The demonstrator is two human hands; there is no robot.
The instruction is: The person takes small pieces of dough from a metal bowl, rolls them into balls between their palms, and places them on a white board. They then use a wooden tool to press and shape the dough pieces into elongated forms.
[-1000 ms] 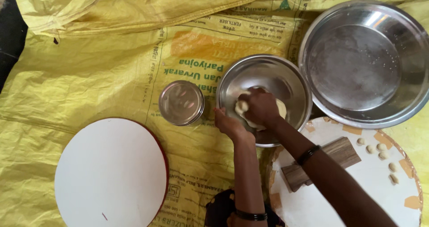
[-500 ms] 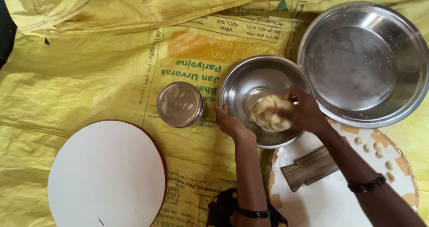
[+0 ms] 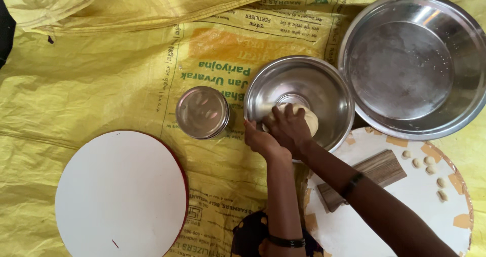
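Observation:
A medium steel bowl [image 3: 314,80] sits in the middle on a yellow sack sheet. Inside it lies a pale lump of dough [image 3: 310,119]. My right hand [image 3: 288,128] presses down on the dough with fingers curled over it. My left hand [image 3: 259,140] grips the bowl's near-left rim, just beside the right hand.
A large steel basin [image 3: 412,65] stands at the upper right. A small steel cup [image 3: 202,112] is left of the bowl. A white round board [image 3: 121,196] lies lower left. Another white board [image 3: 425,206] at lower right carries a wooden block [image 3: 377,173] and several small dough balls [image 3: 428,163].
My right hand moved from the bowl's right side, where it lifted the dough, back to the left and down onto the dough. The left hand stayed at the rim.

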